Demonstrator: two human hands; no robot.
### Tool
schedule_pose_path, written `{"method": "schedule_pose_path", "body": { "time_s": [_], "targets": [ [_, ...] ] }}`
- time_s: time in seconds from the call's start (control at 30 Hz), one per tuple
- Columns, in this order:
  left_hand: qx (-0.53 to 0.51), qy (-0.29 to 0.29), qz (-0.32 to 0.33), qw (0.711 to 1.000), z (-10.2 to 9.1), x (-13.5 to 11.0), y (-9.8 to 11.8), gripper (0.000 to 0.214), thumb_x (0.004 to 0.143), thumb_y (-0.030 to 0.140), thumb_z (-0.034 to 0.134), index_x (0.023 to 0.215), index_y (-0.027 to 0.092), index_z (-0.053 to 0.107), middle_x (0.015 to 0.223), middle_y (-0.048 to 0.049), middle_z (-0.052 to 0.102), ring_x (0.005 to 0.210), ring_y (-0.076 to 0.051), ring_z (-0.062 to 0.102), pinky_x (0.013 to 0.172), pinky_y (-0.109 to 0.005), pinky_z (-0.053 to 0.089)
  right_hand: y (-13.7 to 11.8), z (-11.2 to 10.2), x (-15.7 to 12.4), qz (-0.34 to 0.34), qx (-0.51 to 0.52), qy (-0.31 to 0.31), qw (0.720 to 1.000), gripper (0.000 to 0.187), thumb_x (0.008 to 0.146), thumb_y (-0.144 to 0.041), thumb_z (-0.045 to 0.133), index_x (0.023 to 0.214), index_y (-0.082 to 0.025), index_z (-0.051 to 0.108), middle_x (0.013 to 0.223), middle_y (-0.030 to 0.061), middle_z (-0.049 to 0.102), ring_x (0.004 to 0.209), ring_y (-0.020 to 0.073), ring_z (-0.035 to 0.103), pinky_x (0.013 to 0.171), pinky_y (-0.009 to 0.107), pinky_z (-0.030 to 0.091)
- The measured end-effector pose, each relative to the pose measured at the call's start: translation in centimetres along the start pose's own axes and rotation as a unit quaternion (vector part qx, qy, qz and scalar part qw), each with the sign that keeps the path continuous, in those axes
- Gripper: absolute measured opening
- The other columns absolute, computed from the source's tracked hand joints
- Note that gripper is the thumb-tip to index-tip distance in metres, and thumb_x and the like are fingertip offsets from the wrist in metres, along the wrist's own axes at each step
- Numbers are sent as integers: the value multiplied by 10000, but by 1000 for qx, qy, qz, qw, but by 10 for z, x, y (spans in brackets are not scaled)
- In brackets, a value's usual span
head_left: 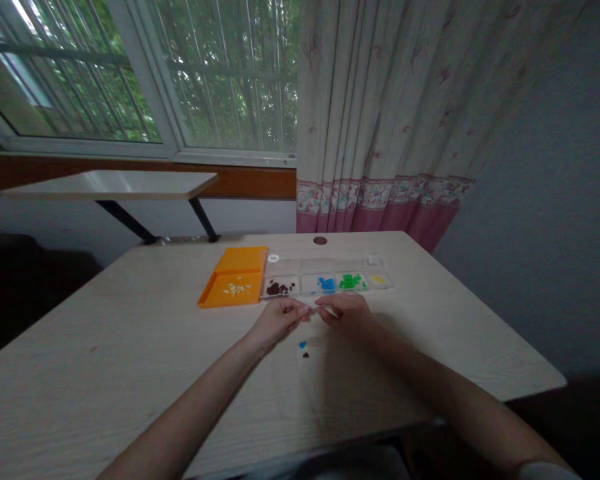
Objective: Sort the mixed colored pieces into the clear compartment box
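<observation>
Above the middle of the table, my left hand (281, 315) pinches with thumb and forefinger, its tips by a small pinkish spot too small to name. Facing it a short gap away, my right hand (347, 311) also has thumb and fingertips drawn together; what they hold cannot be made out. Just beyond the hands lies a clear compartment box (306, 283) with dark brown pieces (279, 288), blue pieces (326, 285), green pieces (351, 281) and a few yellow pieces (378, 279). Nearer me, a small blue piece (303, 345) and a dark piece (306, 355) lie on the table.
An orange open case (241, 260) holding scattered whitish pieces (237, 288) lies left of the clear box. The pale wooden table (130, 347) has a round cable hole (320, 241) at the back. A raised shelf (130, 183) on dark legs stands back left, before the window; a curtain (370, 133) hangs behind.
</observation>
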State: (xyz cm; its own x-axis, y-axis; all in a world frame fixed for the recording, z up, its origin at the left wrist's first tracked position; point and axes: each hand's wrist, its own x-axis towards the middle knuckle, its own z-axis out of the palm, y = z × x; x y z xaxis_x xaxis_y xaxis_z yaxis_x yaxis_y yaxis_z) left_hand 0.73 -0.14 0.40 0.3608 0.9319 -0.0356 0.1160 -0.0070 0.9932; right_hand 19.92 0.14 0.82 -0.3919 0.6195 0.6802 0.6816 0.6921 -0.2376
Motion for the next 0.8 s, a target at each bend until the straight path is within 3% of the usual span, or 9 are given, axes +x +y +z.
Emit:
{"method": "schedule_pose_path", "body": {
  "time_s": [0.23,0.47,0.63,0.8],
  "targets": [
    [-55,20,-21,998,6,-1,1,436,624,529,647,608,95,605,424,55,410,380,-29,238,392,-182,121,-18,-3,-1,38,19,-60,997,167,788,-341,562,825,-239,689,733,-8,718,605,104,624,627,203,397],
    [-17,32,16,999,7,-2,8,358,618,456,674,556,107,627,455,20,522,432,-60,389,442,-182,280,-19,-3,0,28,18,-91,995,199,798,-317,522,758,-221,691,569,-12,661,507,92,551,571,207,358],
    [-28,25,29,999,4,0,3,313,594,411,711,655,104,686,622,-47,661,572,-121,546,591,-233,416,-17,-5,0,29,23,-61,997,198,777,-301,515,765,-215,693,551,-13,647,486,87,516,562,204,347],
    [-17,34,15,999,3,-1,2,308,582,388,727,705,107,700,586,-31,646,496,-90,508,509,-201,393,-10,-5,-2,5,20,-18,1000,210,791,-312,501,762,-224,689,567,-17,655,484,84,506,559,210,331]
  ]
}}
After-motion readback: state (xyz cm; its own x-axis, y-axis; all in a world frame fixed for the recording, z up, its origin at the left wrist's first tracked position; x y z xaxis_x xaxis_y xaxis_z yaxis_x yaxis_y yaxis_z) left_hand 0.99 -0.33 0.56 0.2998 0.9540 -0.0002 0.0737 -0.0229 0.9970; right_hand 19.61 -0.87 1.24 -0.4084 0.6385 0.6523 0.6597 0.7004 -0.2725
